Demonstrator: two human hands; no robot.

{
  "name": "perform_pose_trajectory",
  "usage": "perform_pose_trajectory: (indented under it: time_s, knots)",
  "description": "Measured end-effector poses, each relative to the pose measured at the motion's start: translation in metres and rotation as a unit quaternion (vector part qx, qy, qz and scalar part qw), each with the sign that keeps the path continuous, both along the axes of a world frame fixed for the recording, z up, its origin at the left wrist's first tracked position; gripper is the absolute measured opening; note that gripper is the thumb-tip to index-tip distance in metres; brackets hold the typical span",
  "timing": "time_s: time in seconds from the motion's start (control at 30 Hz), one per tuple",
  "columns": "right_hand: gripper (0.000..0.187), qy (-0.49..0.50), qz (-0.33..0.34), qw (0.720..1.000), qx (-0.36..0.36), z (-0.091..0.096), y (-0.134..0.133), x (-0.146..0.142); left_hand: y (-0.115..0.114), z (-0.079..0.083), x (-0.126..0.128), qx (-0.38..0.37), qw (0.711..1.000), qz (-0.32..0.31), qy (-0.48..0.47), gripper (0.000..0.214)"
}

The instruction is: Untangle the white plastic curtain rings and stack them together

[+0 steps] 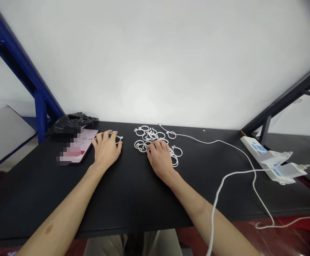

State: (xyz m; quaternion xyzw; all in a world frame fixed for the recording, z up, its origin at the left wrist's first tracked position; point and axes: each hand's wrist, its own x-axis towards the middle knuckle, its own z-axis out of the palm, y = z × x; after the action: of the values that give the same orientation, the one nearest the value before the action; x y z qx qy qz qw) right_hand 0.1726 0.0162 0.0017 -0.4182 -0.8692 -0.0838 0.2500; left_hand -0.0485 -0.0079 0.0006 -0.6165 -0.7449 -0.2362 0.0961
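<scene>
A loose pile of white plastic curtain rings [151, 135], each with a small eyelet, lies on the black table. My right hand [160, 158] rests on the near side of this pile, its fingers curled down and the thumb close to the index finger at a ring's edge. The palm covers part of several rings. To the left, my left hand [107, 147] lies over the table with fingers spread. Just beyond its fingertips and thumb is a single white ring [119, 139], partly hidden by the fingers; no firm grip on it shows.
A phone [87, 140] lies left of my left hand, with a crumpled black plastic bag [72, 122] behind it. A white power strip [261, 151] with plugged-in chargers is at the right. Its white cable [219, 188] loops across my right forearm. A white wall [155, 64] rises behind the table.
</scene>
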Motion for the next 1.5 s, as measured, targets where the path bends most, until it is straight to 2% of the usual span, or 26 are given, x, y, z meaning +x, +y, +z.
perform_pose_trajectory:
  time_s: [0.13,0.2,0.33,0.43,0.7,0.93,1.07,1.2,1.3,1.37,1.5]
  knots:
    - [0.01,0.013,-0.012,1.0,-0.006,0.0,0.002,0.003,-0.001,0.001,0.004,0.026,0.999,0.018,0.007,0.045]
    - [0.008,0.016,-0.016,1.0,-0.018,0.001,0.002,0.004,-0.005,0.005,0.013,0.042,0.998,-0.038,0.002,0.043]
    - [0.009,0.013,-0.036,0.999,-0.025,0.001,0.0,0.006,-0.014,0.007,0.039,0.02,0.978,-0.209,-0.003,0.036]
    - [0.009,0.011,-0.039,0.999,-0.014,0.003,-0.001,0.007,-0.016,0.003,0.052,-0.008,0.966,-0.257,0.002,0.028]
    - [0.006,0.109,-0.017,0.993,-0.03,0.01,-0.003,0.013,-0.014,0.002,0.047,-0.009,0.969,-0.246,-0.032,0.019]
    - [0.009,0.101,-0.015,0.993,-0.064,0.008,-0.004,0.011,-0.016,0.004,0.05,-0.01,0.964,-0.26,-0.058,0.016]
    - [0.012,0.094,-0.049,0.992,-0.066,0.011,0.0,0.012,-0.016,0.004,0.051,-0.012,0.965,-0.259,-0.04,0.027]
    - [0.018,0.074,-0.083,0.991,-0.074,0.014,0.004,0.017,-0.016,0.001,0.051,-0.051,0.959,-0.277,-0.01,0.045]
    - [0.017,0.061,-0.1,0.992,-0.056,0.015,0.004,0.018,-0.015,0.0,0.051,-0.069,0.959,-0.275,-0.012,0.043]
    - [0.02,0.06,-0.082,0.994,-0.04,0.015,0.002,0.018,-0.015,0.0,0.051,-0.066,0.96,-0.27,-0.023,0.04]
    - [0.03,0.016,0.005,0.999,-0.039,0.008,0.0,0.012,-0.014,0.0,0.051,-0.051,0.96,-0.274,-0.042,0.038]
